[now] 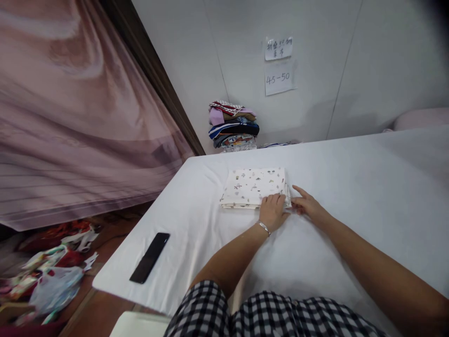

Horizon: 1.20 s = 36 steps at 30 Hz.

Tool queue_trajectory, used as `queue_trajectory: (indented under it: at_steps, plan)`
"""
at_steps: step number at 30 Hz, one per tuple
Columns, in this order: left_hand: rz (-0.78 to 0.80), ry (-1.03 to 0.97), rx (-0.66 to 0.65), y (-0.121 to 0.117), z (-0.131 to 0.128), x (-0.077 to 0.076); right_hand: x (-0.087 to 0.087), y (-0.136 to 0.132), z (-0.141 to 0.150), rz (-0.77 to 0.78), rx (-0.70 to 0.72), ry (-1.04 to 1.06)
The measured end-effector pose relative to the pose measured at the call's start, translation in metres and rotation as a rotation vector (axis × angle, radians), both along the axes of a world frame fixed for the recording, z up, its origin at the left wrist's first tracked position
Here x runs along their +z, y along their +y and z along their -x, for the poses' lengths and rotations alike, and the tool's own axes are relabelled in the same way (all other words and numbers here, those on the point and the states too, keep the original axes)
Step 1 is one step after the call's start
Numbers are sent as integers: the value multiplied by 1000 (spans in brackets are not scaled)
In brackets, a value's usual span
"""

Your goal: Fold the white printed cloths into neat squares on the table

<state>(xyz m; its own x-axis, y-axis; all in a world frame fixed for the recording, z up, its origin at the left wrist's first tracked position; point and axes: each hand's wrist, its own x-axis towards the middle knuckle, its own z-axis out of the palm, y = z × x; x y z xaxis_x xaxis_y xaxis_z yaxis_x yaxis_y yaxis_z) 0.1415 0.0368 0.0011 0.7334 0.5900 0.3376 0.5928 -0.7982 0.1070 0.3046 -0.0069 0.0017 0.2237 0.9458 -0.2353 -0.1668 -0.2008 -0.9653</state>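
A folded white cloth (253, 185) printed with small plants and figures lies flat on the white-covered table (196, 224). My left hand (272, 211), with a bracelet at the wrist, rests on its near right corner, fingers laid flat. Just at the cloth's right edge is my right hand (307, 205); one finger points away from the others, whose tips touch or nearly touch the layered edge. Whether those tips pinch any fabric is hard to see.
A black phone (150, 257) lies near the table's left edge. Beyond the far edge stands a stack of folded fabrics (234, 125) against the wall. A pink curtain (87, 112) hangs at left, with a plastic bag (56, 288) and clothes on the floor below.
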Motion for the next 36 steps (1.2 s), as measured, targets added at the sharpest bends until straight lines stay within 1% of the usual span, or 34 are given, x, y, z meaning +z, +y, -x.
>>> queue_trajectory:
  at_steps: [5, 9, 12, 15, 17, 20, 23, 27, 32, 36]
  plan:
    - [-22, 2, 65, -1, -8, 0, -6, 1, -2, -52, 0, 42]
    - [-44, 1, 100, 4, -14, -1, -8, 0, -1, -106, -4, 66]
    - [-47, -6, 108, 9, -15, 2, -9, -2, 0, -148, -9, 68]
    - [-39, -28, 106, 13, -13, 11, -8, -2, 1, -163, -13, 67]
    - [-34, -52, 102, 15, -9, 18, -7, 0, 2, -145, -36, 59]
    - [-34, -90, 97, 19, -3, 30, -2, 5, 0, -36, -78, 128]
    - [-48, -116, 79, 20, 4, 41, 4, 17, -4, 61, -39, 293]
    - [-58, -136, 49, 14, 14, 53, 6, 40, -12, 125, 57, 462]
    - [-44, -166, 4, 2, 32, 64, 0, 67, -19, 124, -6, 511]
    - [-55, -224, 13, -3, 49, 74, 1, 72, -24, 151, -2, 484]
